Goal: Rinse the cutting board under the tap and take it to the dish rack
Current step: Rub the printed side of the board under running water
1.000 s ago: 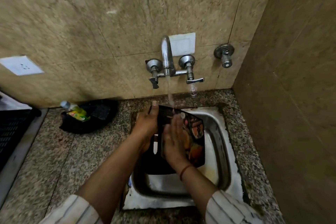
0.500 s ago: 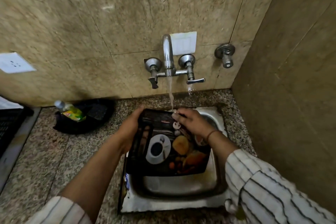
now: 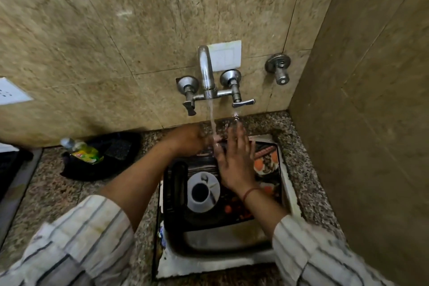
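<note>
Now we rinse the cutting board (image 3: 204, 195) under the tap (image 3: 205, 69); the rack trip is left. Our left hand (image 3: 188, 139) grips its top edge, and our right hand (image 3: 234, 160) lies flat, fingers together.

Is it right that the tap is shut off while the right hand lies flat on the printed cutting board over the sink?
Not quite: the tap is running, as the head view shows. The right hand does lie flat on the printed cutting board over the sink.

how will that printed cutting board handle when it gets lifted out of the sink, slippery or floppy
Probably slippery: the tap is running onto the cutting board, so its glossy printed face is wet. Likely stiff, since it spans the sink flat without sagging. It looks thin, so probably light. The left hand grips its far edge; the right hand lies flat on it.
</note>
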